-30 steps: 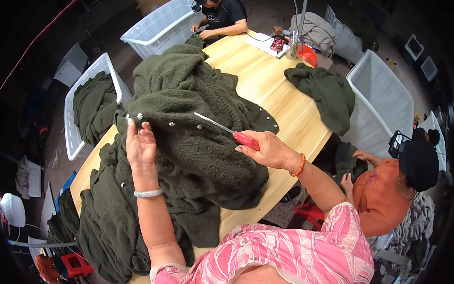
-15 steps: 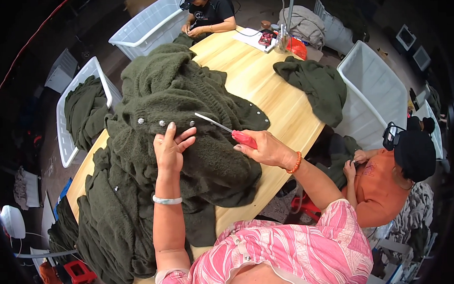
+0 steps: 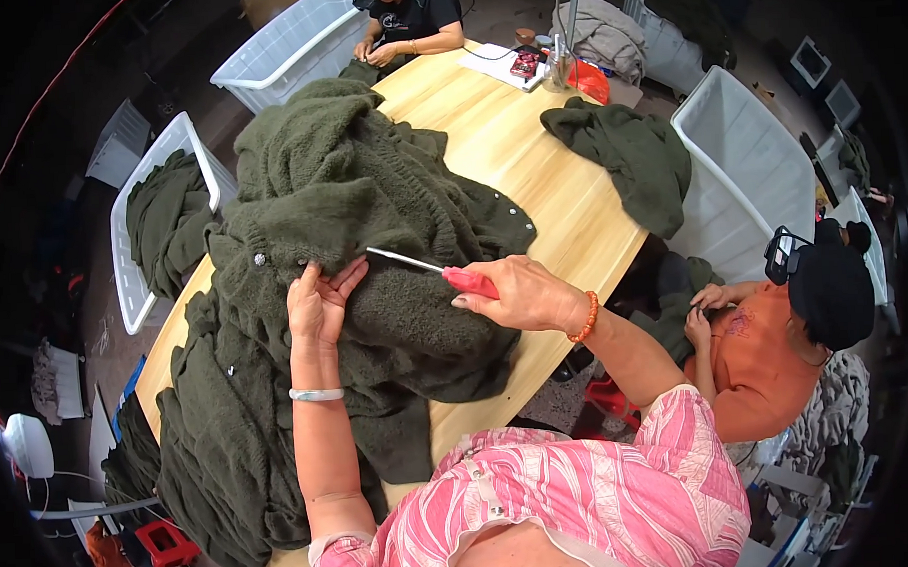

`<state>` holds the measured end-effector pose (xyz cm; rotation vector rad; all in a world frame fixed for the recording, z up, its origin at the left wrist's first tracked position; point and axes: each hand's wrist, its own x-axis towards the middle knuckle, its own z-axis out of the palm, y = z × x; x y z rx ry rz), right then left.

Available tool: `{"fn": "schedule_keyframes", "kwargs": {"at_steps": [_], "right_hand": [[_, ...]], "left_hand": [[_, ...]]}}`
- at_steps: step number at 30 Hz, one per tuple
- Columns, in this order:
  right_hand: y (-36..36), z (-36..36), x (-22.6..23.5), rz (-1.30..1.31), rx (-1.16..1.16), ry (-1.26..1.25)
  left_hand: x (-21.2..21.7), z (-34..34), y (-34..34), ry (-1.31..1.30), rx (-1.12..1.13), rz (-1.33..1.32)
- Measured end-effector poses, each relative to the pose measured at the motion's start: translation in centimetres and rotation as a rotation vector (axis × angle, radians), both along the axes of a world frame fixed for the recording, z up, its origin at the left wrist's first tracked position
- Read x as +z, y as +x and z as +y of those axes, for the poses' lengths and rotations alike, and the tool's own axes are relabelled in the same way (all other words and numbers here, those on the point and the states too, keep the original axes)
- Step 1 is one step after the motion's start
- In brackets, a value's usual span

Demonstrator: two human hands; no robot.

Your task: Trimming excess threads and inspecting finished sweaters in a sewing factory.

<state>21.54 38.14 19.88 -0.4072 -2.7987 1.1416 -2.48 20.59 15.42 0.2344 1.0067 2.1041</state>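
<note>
A dark green knit garment with round silvery buttons lies heaped on the table before me. My left hand is palm up at its buttoned edge, the thumb by a button and the fingertips curled into the cloth, partly hidden by it. My right hand is closed round the handle of a red-handled tool with a long thin metal shaft, much like a screwdriver. The shaft points left, and its tip is at the cloth edge just beside my left fingertips.
More green garments hang over the table's near-left side; another lies right on the wooden table. White bins stand left, behind and right. A person in orange sits right, another in black at the far end.
My left hand has gone from spread fingers below the buttons to fingertips in the garment's edge, shifting slightly left. The edge is bunched, and the red-handled tool has moved left and down with my right hand.
</note>
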Motion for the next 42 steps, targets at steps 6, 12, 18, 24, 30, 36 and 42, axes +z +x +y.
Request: {"fn": "schedule_keyframes", "kwargs": {"at_steps": [6,12,18,24,30,36,42], "right_hand": [[0.4,0.0,-0.3,-0.011,0.049,0.0],[0.2,0.1,-0.8,0.179,0.051,-0.107],[-0.5,0.4,-2.5,0.102,-0.002,-0.103],[-0.5,0.7,-2.8,0.059,-0.045,-0.145],[-0.4,1.4,-2.5,0.087,-0.107,-0.237],[1.1,2.5,-3.5,0.206,-0.135,-0.324],[0.7,1.8,-3.8,0.123,-0.087,-0.248]], "left_hand": [[0.7,-0.2,0.3,-0.022,0.034,-0.017],[3.0,-4.8,-6.3,0.331,-0.043,0.203],[0.2,0.5,3.3,-0.323,0.451,0.98],[0.3,2.7,5.9,-0.931,0.274,1.146],[0.1,4.8,4.6,-0.207,0.232,0.399],[1.5,4.7,3.7,0.303,0.298,0.041],[-5.4,7.3,6.0,-0.257,0.469,0.875]]}}
